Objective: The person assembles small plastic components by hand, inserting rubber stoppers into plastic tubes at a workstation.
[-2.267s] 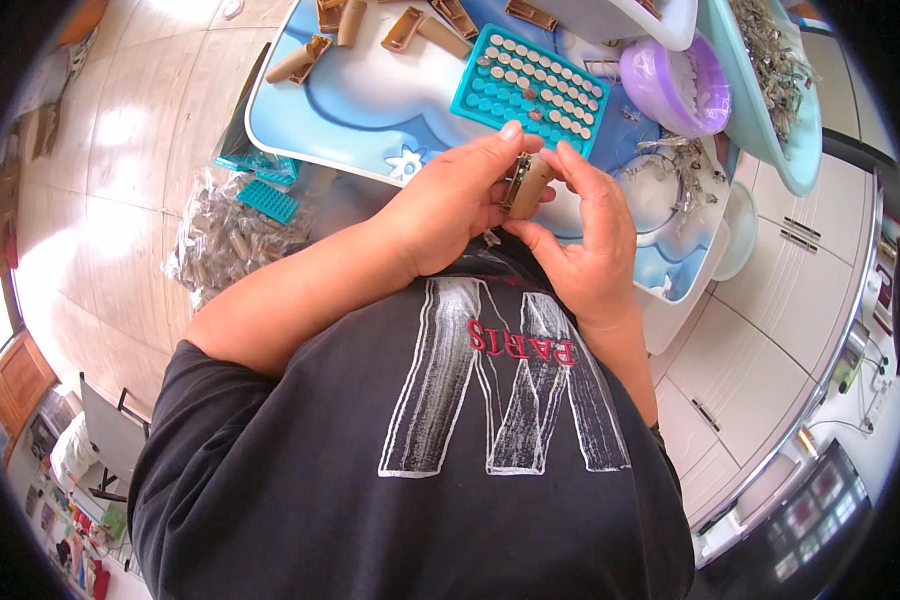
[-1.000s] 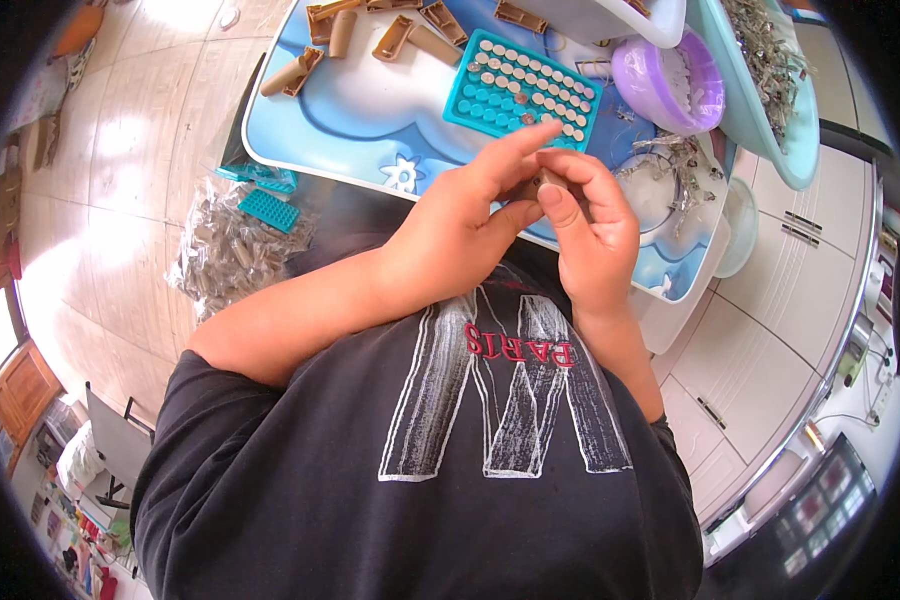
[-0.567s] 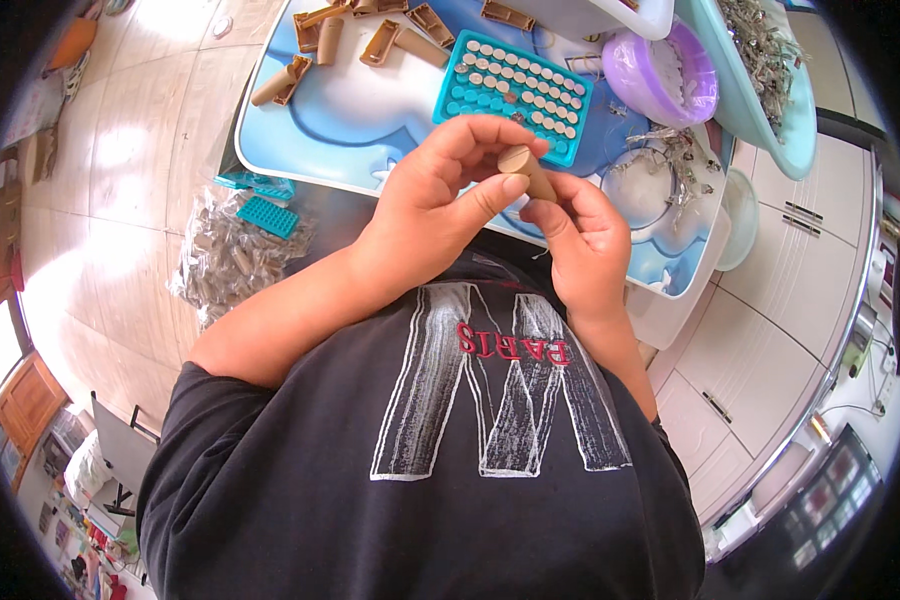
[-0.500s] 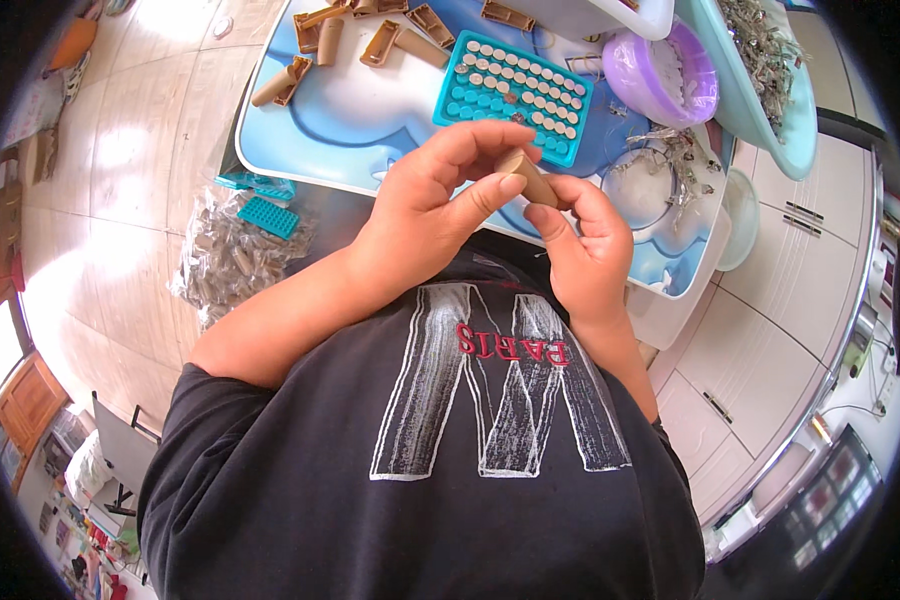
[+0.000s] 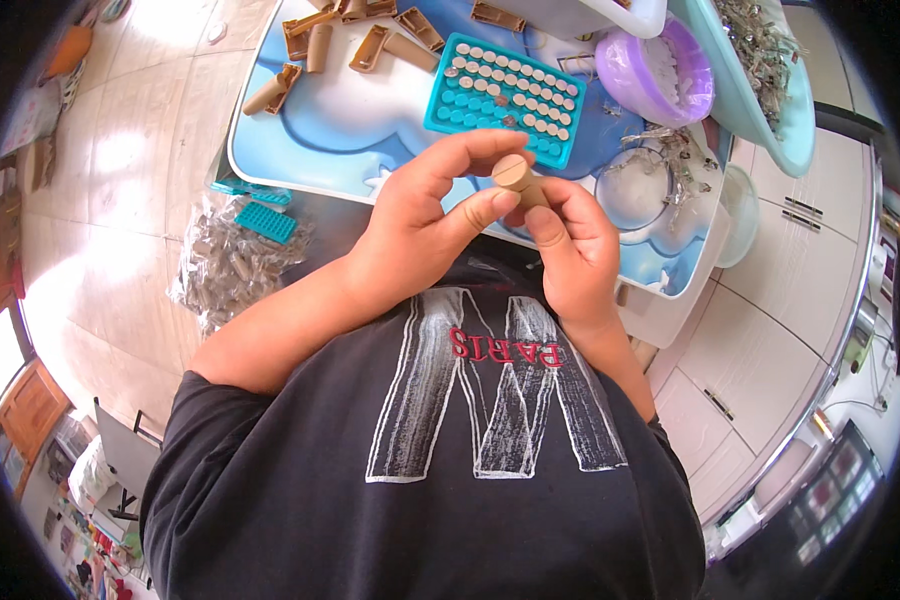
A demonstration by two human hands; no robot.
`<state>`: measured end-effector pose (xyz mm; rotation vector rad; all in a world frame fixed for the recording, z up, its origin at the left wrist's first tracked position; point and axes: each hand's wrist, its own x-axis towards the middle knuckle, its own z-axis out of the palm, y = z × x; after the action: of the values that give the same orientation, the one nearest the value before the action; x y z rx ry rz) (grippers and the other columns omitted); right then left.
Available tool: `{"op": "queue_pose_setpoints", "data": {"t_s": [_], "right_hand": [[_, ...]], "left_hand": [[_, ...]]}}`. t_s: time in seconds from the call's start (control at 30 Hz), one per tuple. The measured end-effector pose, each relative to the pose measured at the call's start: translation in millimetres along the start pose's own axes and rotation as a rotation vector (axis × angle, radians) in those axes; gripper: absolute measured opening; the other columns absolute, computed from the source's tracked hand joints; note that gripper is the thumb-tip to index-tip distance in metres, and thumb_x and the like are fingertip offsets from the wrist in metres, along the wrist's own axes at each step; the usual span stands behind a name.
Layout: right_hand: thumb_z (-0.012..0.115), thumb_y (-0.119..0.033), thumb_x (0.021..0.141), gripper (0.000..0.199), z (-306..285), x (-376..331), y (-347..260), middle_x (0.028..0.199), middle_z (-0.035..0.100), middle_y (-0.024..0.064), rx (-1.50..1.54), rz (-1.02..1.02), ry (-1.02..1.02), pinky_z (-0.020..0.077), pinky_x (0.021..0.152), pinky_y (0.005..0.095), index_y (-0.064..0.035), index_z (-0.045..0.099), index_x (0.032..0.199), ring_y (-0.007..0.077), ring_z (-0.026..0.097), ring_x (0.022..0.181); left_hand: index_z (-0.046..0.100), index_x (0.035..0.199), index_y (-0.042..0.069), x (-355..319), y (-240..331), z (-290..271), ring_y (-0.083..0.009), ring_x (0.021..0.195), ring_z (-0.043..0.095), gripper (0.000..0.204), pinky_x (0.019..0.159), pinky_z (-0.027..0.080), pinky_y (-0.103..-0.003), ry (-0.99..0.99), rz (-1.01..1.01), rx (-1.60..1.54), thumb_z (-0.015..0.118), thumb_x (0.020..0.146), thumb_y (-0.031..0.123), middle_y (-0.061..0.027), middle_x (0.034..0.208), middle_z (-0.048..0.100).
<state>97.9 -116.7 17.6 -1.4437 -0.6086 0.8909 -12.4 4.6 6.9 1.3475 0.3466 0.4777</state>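
Note:
Between my hands, above the table's near edge, is a small tan cylinder (image 5: 513,173) with a slit across its round end. My right hand (image 5: 582,240) grips its lower part between thumb and bent fingers. My left hand (image 5: 428,195) curls about its upper end, the thumb against its side and the forefinger arched over it. Just beyond my hands lies a teal tray (image 5: 558,154) with rows of round holes. White discs sit in many of them; several holes at the near left show teal.
Brown open casings (image 5: 369,48) and tan tubes lie at the table's far left. A purple bowl (image 5: 618,68) and a pale-green basin (image 5: 796,145) of metal parts stand right. Loose metal parts (image 5: 685,165) lie nearby. A clear bag (image 5: 220,265) of tan pieces sits left, below table level.
The tan cylinder has turned so its slit end faces up toward me. My left thumb has shifted down slightly along its side. Both hands stay in nearly the same place.

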Motion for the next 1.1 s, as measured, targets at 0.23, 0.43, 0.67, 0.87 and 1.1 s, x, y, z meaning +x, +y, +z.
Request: {"op": "queue_pose_setpoints", "data": {"t_s": [0.23, 0.43, 0.67, 0.87, 1.1], "right_hand": [[0.065, -0.018, 0.086, 0.02, -24, 14, -2, 0.084, 0.063, 0.0063, -0.32, -0.116, -0.166, 0.0455, 0.072, 0.0275, 0.001, 0.064, 0.091, 0.0118, 0.057, 0.08], [0.065, -0.01, 0.081, 0.01, -70, 70, -48, 0.082, 0.064, 0.0076, -0.876, -0.405, 0.307, 0.0466, 0.069, 0.0273, -0.0023, 0.066, 0.087, 0.017, 0.06, 0.074], [0.061, -0.018, 0.08, 0.017, -103, 149, -62, 0.09, 0.065, 0.0112, -1.343, -0.363, 0.183, 0.0477, 0.074, 0.0359, -0.0099, 0.067, 0.093, 0.0302, 0.061, 0.083], [0.061, -0.021, 0.08, 0.02, -106, 168, -56, 0.098, 0.064, 0.0114, -1.423, -0.221, 0.058, 0.0476, 0.074, 0.0366, -0.0101, 0.067, 0.096, 0.0288, 0.062, 0.085], [0.059, -0.018, 0.082, 0.017, -103, 132, -67, 0.093, 0.065, 0.0116, -1.156, -0.289, 0.374, 0.0482, 0.072, 0.0337, -0.0091, 0.067, 0.095, 0.0273, 0.063, 0.079]], "left_hand": [[0.051, 0.113, 0.002, 3, -5, -3, -0.0211, 0.102, 0.059, 0.027, 0.091, 0.045, -0.032, -0.022, -0.166, -0.43, 0.055, 0.092, 0.019, -0.0143, 0.109, 0.06], [0.054, 0.107, 0.003, 6, -3, -5, -0.0126, 0.081, 0.058, 0.022, 0.076, 0.049, -0.028, 0.024, -0.423, -0.534, 0.058, 0.09, 0.016, -0.0089, 0.095, 0.062], [0.053, 0.115, 0.002, 7, -2, -3, -0.0112, 0.08, 0.058, 0.03, 0.076, 0.049, -0.028, 0.032, -0.479, -0.541, 0.059, 0.09, 0.018, -0.0064, 0.091, 0.061], [0.054, 0.114, 0.003, 4, -2, -4, -0.0117, 0.083, 0.058, 0.029, 0.076, 0.05, -0.028, 0.055, -0.475, -0.521, 0.058, 0.091, 0.019, -0.0059, 0.092, 0.061], [0.054, 0.115, 0.005, 8, -6, -9, -0.0125, 0.088, 0.06, 0.031, 0.075, 0.049, -0.026, 0.064, -0.603, -0.593, 0.053, 0.093, 0.026, -0.0061, 0.1, 0.062]]}}
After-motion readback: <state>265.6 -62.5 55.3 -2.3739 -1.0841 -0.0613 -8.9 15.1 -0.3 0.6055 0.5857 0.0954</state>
